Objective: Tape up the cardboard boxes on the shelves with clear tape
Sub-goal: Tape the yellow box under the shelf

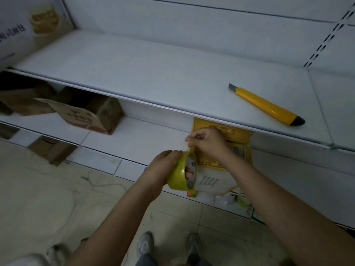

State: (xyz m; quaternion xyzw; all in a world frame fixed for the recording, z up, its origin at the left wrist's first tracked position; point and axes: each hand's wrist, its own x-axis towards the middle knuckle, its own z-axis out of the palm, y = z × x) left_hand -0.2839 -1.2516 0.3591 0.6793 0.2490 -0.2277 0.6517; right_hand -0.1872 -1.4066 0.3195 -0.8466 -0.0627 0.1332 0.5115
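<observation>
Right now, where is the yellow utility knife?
In the head view, the yellow utility knife lies flat on the upper white shelf, right of centre, above and right of both hands, untouched.

A knife (pixel 266 104) lies on the upper shelf (pixel 153 70), at its right. Below it a box (pixel 221 148) sits on the lower shelf (pixel 138 139); more boxes (pixel 86 114) stand far left.

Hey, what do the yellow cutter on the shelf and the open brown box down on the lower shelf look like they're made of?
The cutter looks like glossy yellow plastic, with a light streak along its body, a black end cap and a dull grey blade tip, probably metal. The open brown box looks like matte cardboard: brown, with bent flaps and red print. Whether it is corrugated is too small to tell.
</observation>
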